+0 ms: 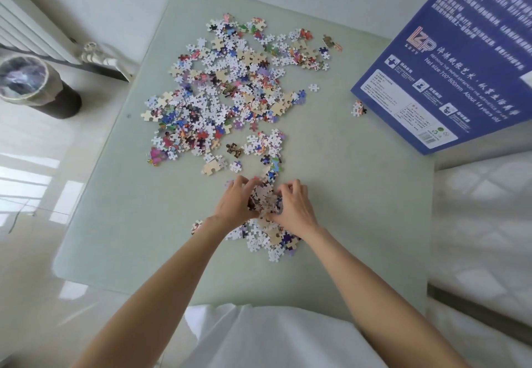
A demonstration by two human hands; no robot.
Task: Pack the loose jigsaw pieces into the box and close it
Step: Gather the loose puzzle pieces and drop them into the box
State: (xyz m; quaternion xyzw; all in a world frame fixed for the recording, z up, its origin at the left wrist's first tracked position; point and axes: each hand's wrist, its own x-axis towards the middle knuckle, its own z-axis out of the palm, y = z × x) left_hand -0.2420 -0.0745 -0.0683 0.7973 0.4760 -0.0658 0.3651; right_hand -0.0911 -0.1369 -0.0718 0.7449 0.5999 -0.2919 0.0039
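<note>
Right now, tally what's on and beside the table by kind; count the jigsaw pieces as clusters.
Hands: 2, left hand and right hand
Blue box: 1
Jigsaw clusters: 2, main spread, near heap
Waste bin: 1
Table: 1
Total: 7

Scattered jigsaw pieces (230,94); blue box (449,59) beside
</note>
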